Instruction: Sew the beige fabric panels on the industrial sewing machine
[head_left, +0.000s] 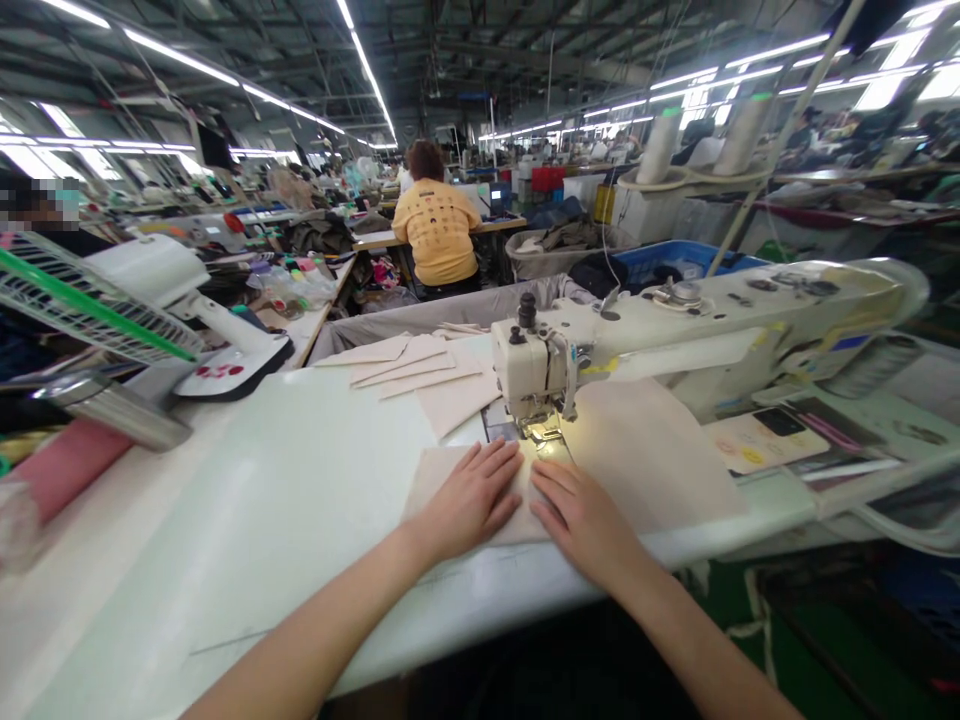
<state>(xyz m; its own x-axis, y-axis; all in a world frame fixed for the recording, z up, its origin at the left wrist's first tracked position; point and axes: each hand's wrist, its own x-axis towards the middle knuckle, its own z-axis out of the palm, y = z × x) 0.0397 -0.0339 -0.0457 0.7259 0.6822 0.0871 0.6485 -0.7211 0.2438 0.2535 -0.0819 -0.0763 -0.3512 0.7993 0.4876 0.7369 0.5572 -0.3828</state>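
Note:
A beige fabric piece (660, 465) lies under the head of a white sewing machine (536, 365), its needle area lit by a small lamp. My left hand (469, 500) rests flat on the cloth just left of the presser foot, fingers stretched forward. On the right, my right hand (581, 515) presses on the fabric directly in front of the foot, its fingers extended and side by side. Both hands touch the cloth from above. Behind the left hand, several cut beige panels (416, 370) are spread beside the machine.
A white fan (157, 280) and a steel flask (112, 405) stand at the left. A phone (769, 440) lies right of the machine. Thread cones (742, 140) rise behind it. A person in a yellow top (439, 230) sits ahead, and a blue bin (686, 262) stands behind the machine.

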